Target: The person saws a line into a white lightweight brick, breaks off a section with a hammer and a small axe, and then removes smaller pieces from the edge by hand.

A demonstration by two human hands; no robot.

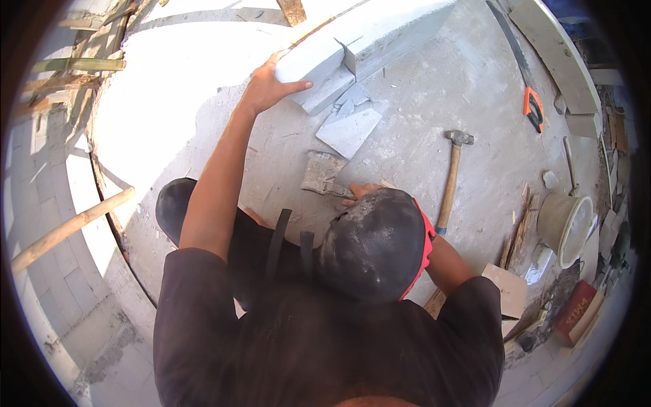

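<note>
A long white block (352, 54) lies at the top middle. My left hand (266, 85) grips its near left end, thumb stretched along the side and fingers over the far edge. From the block's side sticks a thin grey flap (347, 57). Broken white pieces (349, 132) lie on the floor just below it. My right hand (363, 192), partly hidden behind my right knee, is closed at the handle end of a flat, square-bladed, mortar-caked tool (322, 171). The blade lies low, close to the broken pieces.
A wooden-handled hammer (451, 180) lies right of my knee. Farther right are a handsaw (532, 105) with an orange and black handle, a pale bucket (569, 227) and wood scraps (521, 227). On the left, a wooden pole (74, 229) crosses the slab edge.
</note>
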